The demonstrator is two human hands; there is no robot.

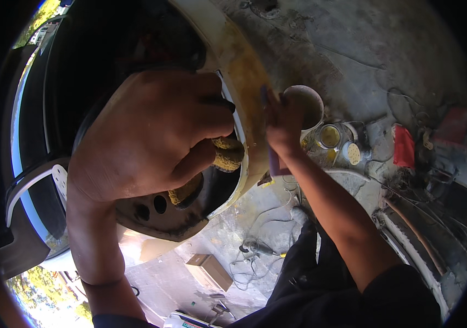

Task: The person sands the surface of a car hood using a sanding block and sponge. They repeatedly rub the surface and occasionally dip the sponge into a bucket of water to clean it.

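Note:
My left hand (157, 134) fills the middle over a dark opening in the car body (146, 213), its fingers curled round a yellow-and-black spongy item (227, 156), possibly a sponge or glove. My right hand (285, 126) grips a long purple block (277, 167) against or beside the curved, yellowish-patched panel (244, 60); whether the block touches it I cannot tell. A pale round bucket (310, 101) is partly behind that hand.
Open tins (329, 136), a perforated disc (352, 153), a red packet (403, 146), hoses and a cardboard box (209, 270) lie on the dusty floor. A power tool (261, 246) with cables is near my legs and shoe. Dark clutter fills the right edge.

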